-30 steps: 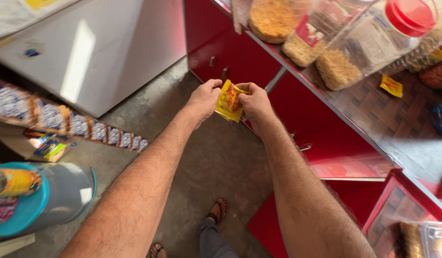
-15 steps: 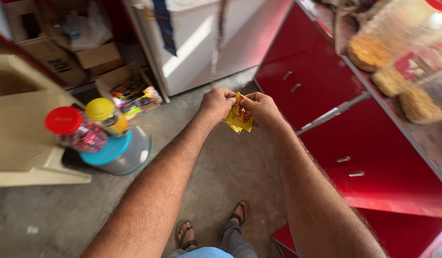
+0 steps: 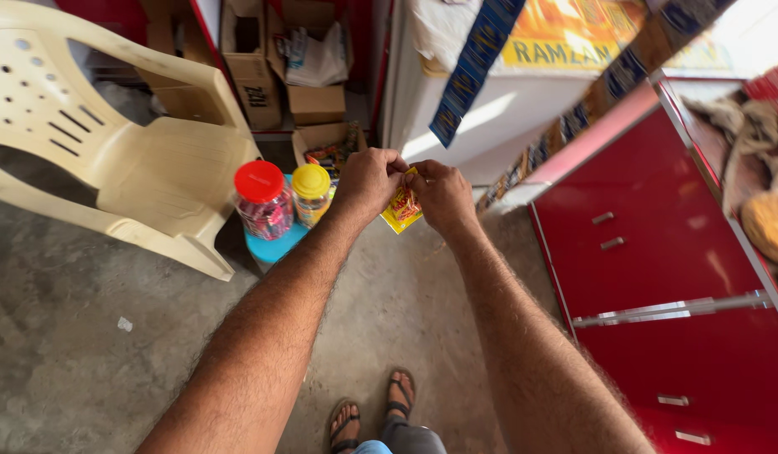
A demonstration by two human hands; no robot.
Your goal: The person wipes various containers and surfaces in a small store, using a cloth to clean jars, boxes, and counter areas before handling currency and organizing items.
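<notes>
Here both hands, left hand [image 3: 370,181] and right hand [image 3: 442,195], pinch the unopened yellow sachet [image 3: 402,210] just beside the red-lidded jar [image 3: 263,200].

A small shop, seen from behind its counter: long red cabinets with metal handles [image 3: 658,252] fill the right of the frame, hanging strips of small sachets [image 3: 473,63] cross the top, sweet-filled plastic jars with red and yellow lids [image 3: 284,197] stand centre-left, and open cardboard stock boxes [image 3: 279,76] sit upper middle.
</notes>
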